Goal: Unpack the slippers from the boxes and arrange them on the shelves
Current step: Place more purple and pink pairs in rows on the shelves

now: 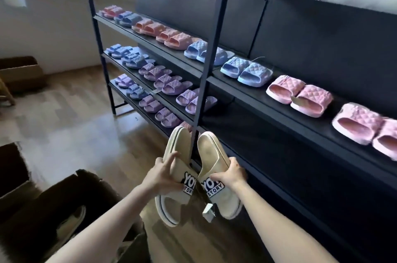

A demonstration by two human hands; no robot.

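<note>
A black shelf rack (247, 93) is running from near right to far left, and pink, blue and purple slippers (171, 41) are lying in pairs on its shelves. An open cardboard box (92, 185) is sitting near left. In front of the rack, two cream slippers (211, 151) are being held side by side in the air. The left hand (161, 174) is gripping the left one at its strap, and the right hand (231, 173) is gripping the right one. A small tag (208, 213) is dangling below them.

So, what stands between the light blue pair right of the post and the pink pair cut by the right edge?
One more pink quilted pair, on the same shelf, in the head view.
</note>
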